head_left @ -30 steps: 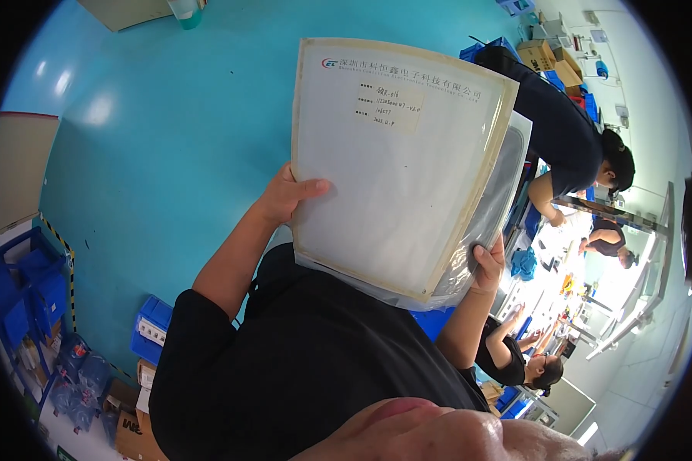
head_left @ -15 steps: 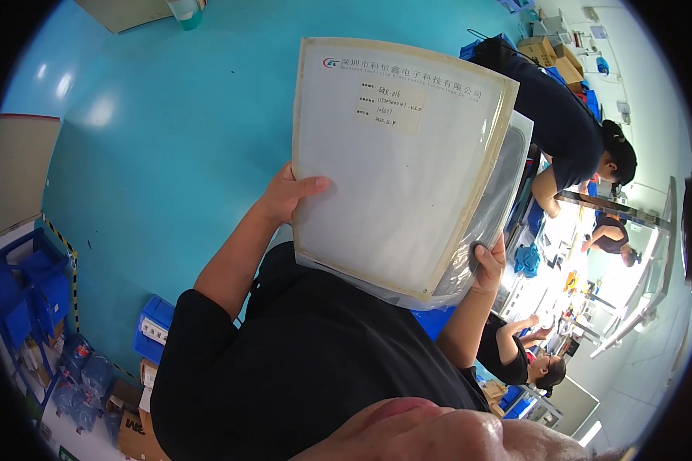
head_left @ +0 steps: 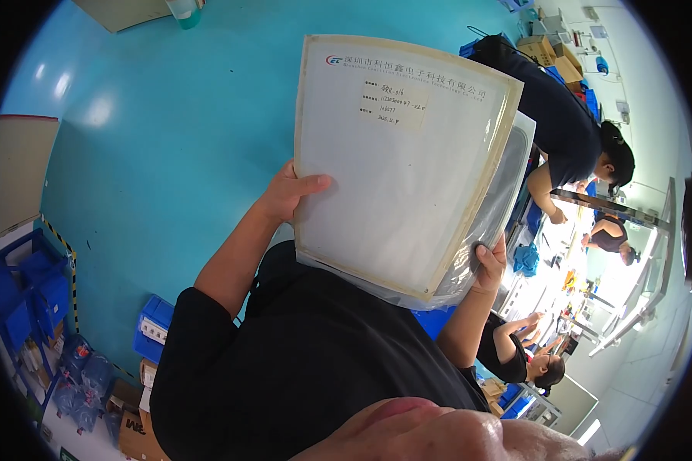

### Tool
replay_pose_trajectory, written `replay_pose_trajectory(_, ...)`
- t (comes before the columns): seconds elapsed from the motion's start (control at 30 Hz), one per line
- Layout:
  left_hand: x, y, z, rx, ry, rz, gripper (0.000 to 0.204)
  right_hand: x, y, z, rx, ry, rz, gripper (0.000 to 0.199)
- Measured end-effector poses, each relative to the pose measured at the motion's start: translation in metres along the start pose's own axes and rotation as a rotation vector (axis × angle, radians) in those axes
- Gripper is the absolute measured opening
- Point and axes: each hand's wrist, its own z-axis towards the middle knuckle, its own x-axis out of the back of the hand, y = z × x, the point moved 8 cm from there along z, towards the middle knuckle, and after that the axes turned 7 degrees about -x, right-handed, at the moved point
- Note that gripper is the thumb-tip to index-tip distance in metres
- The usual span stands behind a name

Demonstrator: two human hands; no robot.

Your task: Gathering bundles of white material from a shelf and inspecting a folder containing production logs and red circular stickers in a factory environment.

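Note:
In front of my chest I hold a white document sheet in a clear plastic sleeve (head_left: 384, 192), its edges yellowed and a small paper label near its top. My left hand (head_left: 296, 190) grips its left edge, thumb flat on the front and fingers hidden behind. Behind the sheet, and sticking out on its right, is a clear plastic bag or sleeve (head_left: 500, 184) with something greyish in it that I cannot make out. My right hand (head_left: 490, 265) pinches this bag near its lower right corner, thumb on top.
A co-worker in dark clothes (head_left: 561, 107) leans over a brightly lit workbench (head_left: 546, 265) on the right; others sit further along it. Blue bins (head_left: 34, 284) on a rack, large clear water bottles (head_left: 84, 384) and a cardboard box (head_left: 138, 434) stand at the lower left.
The sleeved sheet has shifted very slightly to the right, and both my hands keep their hold. At the bench, the leaning co-worker's hand has moved a little.

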Motion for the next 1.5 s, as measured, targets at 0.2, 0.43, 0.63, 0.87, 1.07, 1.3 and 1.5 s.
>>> replay_pose_trajectory(0.2, 0.005, 0.0, 0.0, 0.0, 0.001, 0.022, 0.041, -0.009, -0.001, 0.004, 0.002, 0.019, -0.003, 0.053)
replay_pose_trajectory(0.43, 0.002, 0.003, 0.001, -0.01, 0.028, 0.024, 0.04, -0.009, -0.001, 0.005, 0.01, 0.013, -0.002, 0.055)
replay_pose_trajectory(0.63, 0.008, -0.003, 0.003, 0.026, -0.021, 0.058, 0.055, -0.008, 0.0, 0.006, 0.003, 0.026, 0.015, 0.056)
replay_pose_trajectory(0.87, 0.008, -0.002, 0.004, 0.026, -0.032, 0.053, 0.056, -0.002, 0.003, 0.006, -0.011, -0.034, 0.041, 0.058)
replay_pose_trajectory(1.07, 0.004, 0.003, 0.004, -0.008, 0.009, 0.007, 0.037, 0.001, 0.003, 0.006, -0.012, -0.019, 0.052, 0.058)
replay_pose_trajectory(1.3, 0.007, 0.001, 0.005, -0.001, 0.016, 0.013, 0.036, -0.009, -0.001, 0.006, 0.006, 0.029, 0.043, 0.057)
replay_pose_trajectory(1.5, 0.011, -0.002, 0.005, 0.007, 0.027, 0.005, 0.038, -0.009, -0.002, 0.004, 0.016, 0.036, 0.028, 0.059)
